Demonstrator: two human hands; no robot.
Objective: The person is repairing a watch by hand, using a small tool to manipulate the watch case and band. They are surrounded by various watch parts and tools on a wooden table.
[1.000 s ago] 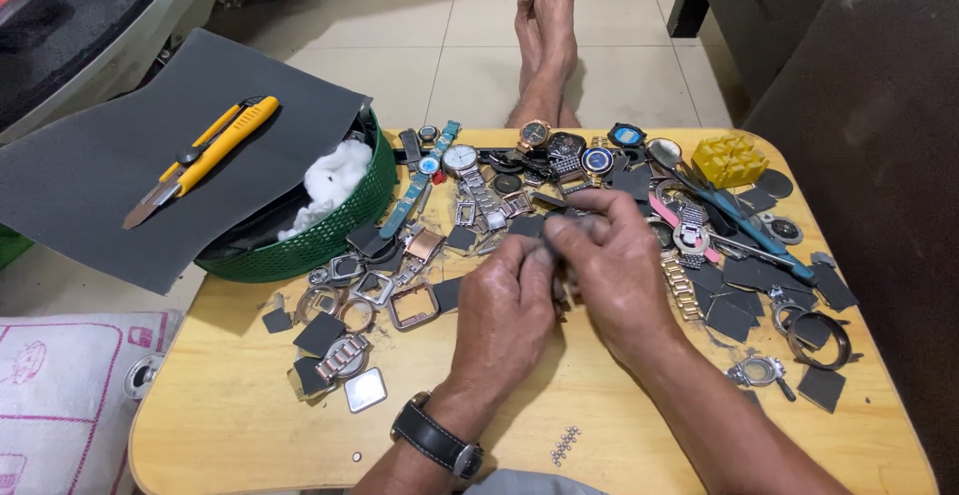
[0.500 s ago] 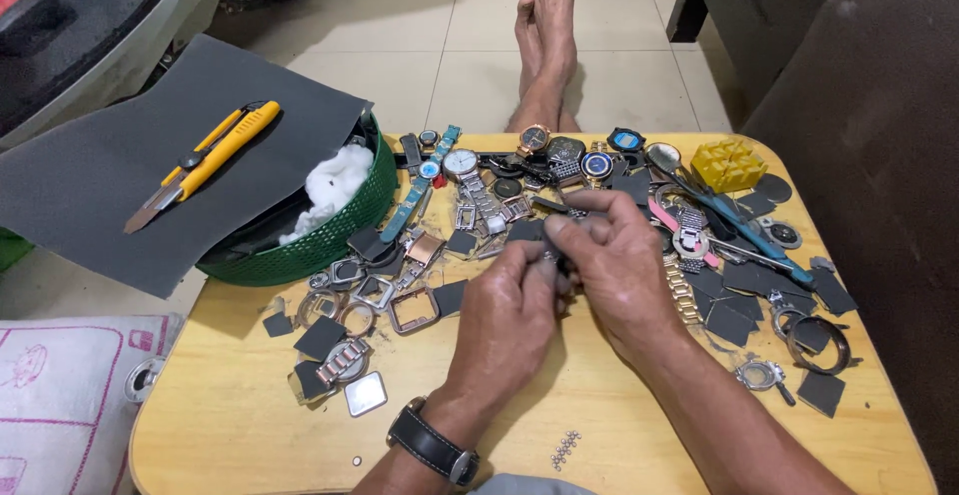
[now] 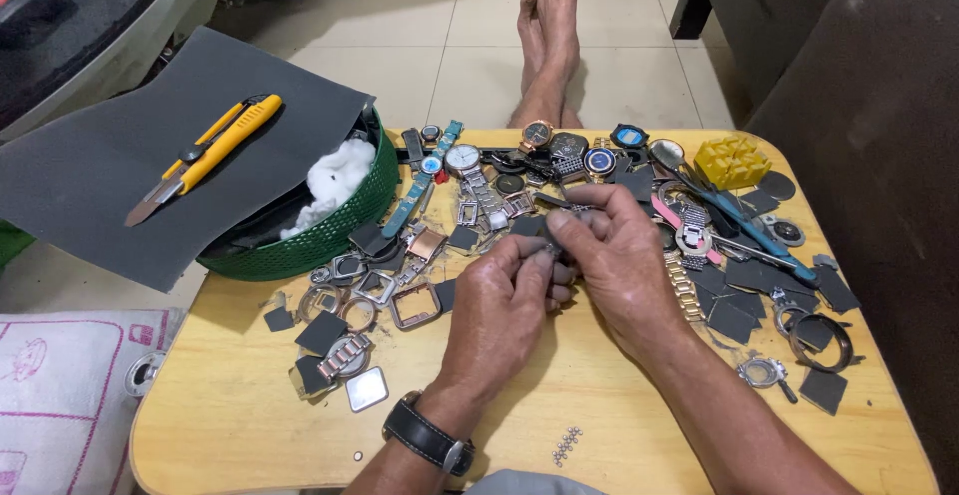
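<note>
My left hand (image 3: 504, 305) and my right hand (image 3: 614, 255) meet over the middle of a small wooden table (image 3: 250, 415). Together their fingertips pinch a small dark metal watch part (image 3: 547, 247); its exact shape is hidden by the fingers. A black wristwatch (image 3: 428, 437) sits on my left wrist. Around the hands lie several loose watches (image 3: 465, 160), watch cases (image 3: 415, 305), metal bracelets (image 3: 681, 280) and dark grey square pieces (image 3: 734, 320).
A green basket (image 3: 320, 235) with white cotton (image 3: 335, 180) stands at the table's left, under a grey sheet (image 3: 120, 175) carrying a yellow utility knife (image 3: 205, 150). A yellow block (image 3: 732, 160) and blue tool (image 3: 749, 230) lie right. Bare feet (image 3: 547, 25) rest beyond the table. Tiny pins (image 3: 567, 445) lie near the front edge.
Both hands stay together over the table's middle, shifting only slightly while working the small part between the fingertips. Nothing else on the table has moved.
</note>
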